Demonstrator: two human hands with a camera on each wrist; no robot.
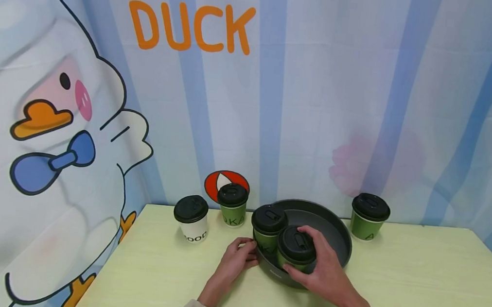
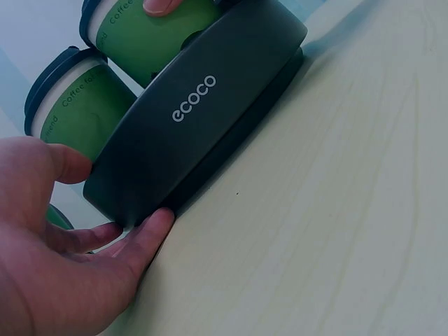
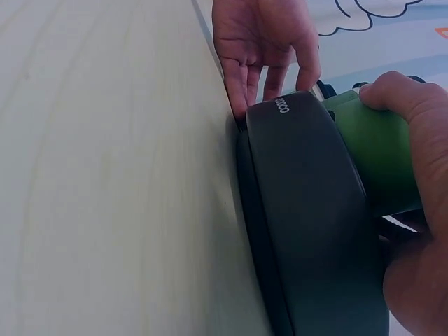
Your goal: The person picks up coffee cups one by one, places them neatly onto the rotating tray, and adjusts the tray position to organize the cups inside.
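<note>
Left hand [image 1: 238, 256] is loosely bracing the pan [image 1: 338, 227]; my right hand [image 1: 324, 272] is gripping 1 cup [image 1: 294, 248], tilting possibly toppling its neighbour [image 1: 268, 222].

The dark tray [image 2: 175, 147] looks matt, the tabletop [image 1: 428, 281] wood-grained.

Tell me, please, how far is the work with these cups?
Done, it seems: a green cup stands in the tray.
In hand: the right hand holds a second green cup in or just over the tray; the left hand holds the tray's edge.
Remaining, probably: a white cup, a third green cup and a fourth, all outside the tray.
</note>
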